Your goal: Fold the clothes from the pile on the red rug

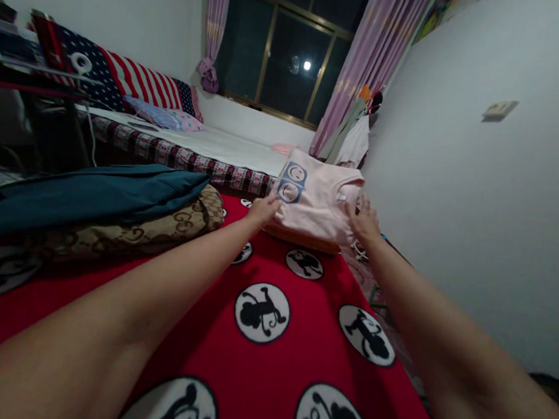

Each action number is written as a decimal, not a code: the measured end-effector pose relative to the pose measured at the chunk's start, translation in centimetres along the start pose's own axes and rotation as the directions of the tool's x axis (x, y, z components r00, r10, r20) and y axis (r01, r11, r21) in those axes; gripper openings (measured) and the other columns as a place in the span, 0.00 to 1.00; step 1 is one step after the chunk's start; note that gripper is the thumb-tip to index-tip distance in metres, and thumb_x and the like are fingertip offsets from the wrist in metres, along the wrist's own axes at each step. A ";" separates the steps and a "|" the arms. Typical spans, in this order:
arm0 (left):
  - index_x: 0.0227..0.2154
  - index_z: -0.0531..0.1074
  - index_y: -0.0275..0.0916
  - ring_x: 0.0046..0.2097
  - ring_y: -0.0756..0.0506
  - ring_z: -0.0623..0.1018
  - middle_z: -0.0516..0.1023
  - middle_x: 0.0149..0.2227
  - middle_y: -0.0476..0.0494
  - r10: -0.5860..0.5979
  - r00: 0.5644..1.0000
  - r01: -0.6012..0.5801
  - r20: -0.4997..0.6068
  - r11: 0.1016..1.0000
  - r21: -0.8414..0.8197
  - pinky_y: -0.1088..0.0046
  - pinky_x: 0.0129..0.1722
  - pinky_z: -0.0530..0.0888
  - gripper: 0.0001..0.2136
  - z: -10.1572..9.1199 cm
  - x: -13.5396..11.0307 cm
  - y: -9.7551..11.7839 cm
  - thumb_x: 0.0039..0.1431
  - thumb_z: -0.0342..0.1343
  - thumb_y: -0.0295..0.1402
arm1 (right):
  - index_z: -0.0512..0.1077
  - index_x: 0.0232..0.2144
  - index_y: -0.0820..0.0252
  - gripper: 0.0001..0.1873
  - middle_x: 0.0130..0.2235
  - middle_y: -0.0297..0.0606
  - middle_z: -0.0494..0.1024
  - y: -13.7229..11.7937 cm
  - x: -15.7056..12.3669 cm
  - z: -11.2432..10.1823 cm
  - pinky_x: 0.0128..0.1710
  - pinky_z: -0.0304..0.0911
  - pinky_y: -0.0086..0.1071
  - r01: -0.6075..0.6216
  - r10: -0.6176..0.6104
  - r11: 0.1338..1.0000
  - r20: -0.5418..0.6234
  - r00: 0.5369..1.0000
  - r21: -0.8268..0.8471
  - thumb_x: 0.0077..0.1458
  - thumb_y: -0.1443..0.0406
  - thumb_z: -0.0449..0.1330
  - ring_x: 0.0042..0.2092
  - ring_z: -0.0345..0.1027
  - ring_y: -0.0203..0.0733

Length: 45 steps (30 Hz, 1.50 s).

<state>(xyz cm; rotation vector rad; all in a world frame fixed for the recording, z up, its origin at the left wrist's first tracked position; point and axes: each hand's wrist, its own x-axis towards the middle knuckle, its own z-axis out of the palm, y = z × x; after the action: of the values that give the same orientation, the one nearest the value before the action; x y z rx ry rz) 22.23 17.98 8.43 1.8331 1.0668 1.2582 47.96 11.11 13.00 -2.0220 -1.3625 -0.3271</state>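
A folded pink T-shirt with a blue smiley print lies on top of a folded orange-brown cloth, at the far end of the red blanket. My left hand grips the shirt's left edge, fingers at its side. At the collar end, my right hand holds the opposite side, thumb over the fabric and fingers a little apart. Parts of both hands' fingers are hidden by the cloth or blurred.
The red blanket has round monkey prints. To the left, a teal cloth rests on a brown patterned cushion. Behind is a bed under a window. A white wall borders the right side, beyond a narrow gap.
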 end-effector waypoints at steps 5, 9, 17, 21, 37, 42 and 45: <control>0.48 0.75 0.39 0.62 0.31 0.61 0.68 0.59 0.35 -0.070 0.982 0.002 0.175 0.932 0.361 0.51 0.61 0.55 0.21 2.9 -5.9 -6.8 0.50 0.60 0.40 | 0.46 0.66 0.47 0.36 0.69 0.44 0.44 3.0 -7.2 8.3 0.58 0.46 0.64 0.057 0.038 0.966 0.354 0.935 -0.253 0.60 0.46 0.46 0.67 0.39 0.63; 0.60 0.63 0.42 0.66 0.36 0.56 0.58 0.65 0.38 -0.028 0.941 -0.223 0.337 0.698 0.681 0.56 0.63 0.54 0.27 3.2 -9.0 -7.7 0.62 0.44 0.48 | 0.40 0.68 0.51 0.37 0.70 0.45 0.36 4.2 -11.3 10.5 0.59 0.49 0.58 0.053 0.020 0.950 0.227 0.974 -0.309 0.62 0.48 0.45 0.68 0.35 0.60; 0.62 0.60 0.42 0.67 0.34 0.52 0.54 0.66 0.36 -0.008 0.937 -0.264 0.349 0.638 0.724 0.49 0.63 0.49 0.29 2.3 -14.3 -5.3 0.63 0.40 0.51 | 0.52 0.65 0.56 0.31 0.69 0.49 0.45 1.2 -16.5 7.4 0.59 0.46 0.57 0.026 0.114 0.925 0.340 0.933 -0.379 0.64 0.51 0.42 0.68 0.40 0.58; 0.62 0.61 0.44 0.67 0.34 0.52 0.54 0.66 0.36 0.011 0.932 -0.279 0.362 0.659 0.698 0.48 0.63 0.50 0.28 1.6 -17.7 -3.9 0.62 0.42 0.51 | 0.52 0.65 0.57 0.30 0.68 0.48 0.49 -2.4 -21.4 6.1 0.60 0.42 0.58 0.033 0.133 0.919 0.389 0.912 -0.394 0.65 0.53 0.41 0.68 0.39 0.59; 0.41 0.80 0.43 0.46 0.45 0.79 0.80 0.45 0.47 -0.035 0.632 -0.313 0.774 0.902 0.297 0.76 0.47 0.71 0.14 -15.2 -23.1 0.4 0.55 0.54 0.36 | 0.66 0.57 0.57 0.22 0.64 0.43 0.61 -8.0 -30.6 2.5 0.60 0.50 0.51 0.217 -0.151 0.969 0.409 0.900 -0.120 0.63 0.62 0.48 0.65 0.50 0.53; 0.49 0.75 0.39 0.55 0.40 0.72 0.75 0.52 0.43 0.041 0.997 -0.078 0.067 0.612 0.787 0.71 0.55 0.65 0.20 -25.6 -12.6 -1.2 0.54 0.52 0.35 | 0.68 0.54 0.57 0.21 0.62 0.44 0.63 -7.6 -30.4 2.8 0.60 0.51 0.50 0.189 -0.156 0.981 0.374 0.914 -0.054 0.61 0.61 0.51 0.64 0.53 0.52; 0.57 0.65 0.31 0.55 0.34 0.70 0.70 0.56 0.30 -0.083 0.972 0.231 -0.218 0.484 0.844 0.62 0.54 0.66 0.27 -29.8 -8.6 -4.3 0.56 0.53 0.40 | 0.70 0.53 0.57 0.20 0.61 0.45 0.65 -7.3 -30.4 2.9 0.60 0.51 0.49 0.175 -0.160 0.984 0.351 0.923 -0.011 0.59 0.62 0.52 0.63 0.54 0.52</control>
<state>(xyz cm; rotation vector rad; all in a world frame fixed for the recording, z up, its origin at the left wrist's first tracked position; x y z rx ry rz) -8.78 14.39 10.77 2.2575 2.2088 0.7498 28.13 -7.36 -2.84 -2.0706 -1.7663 -0.0701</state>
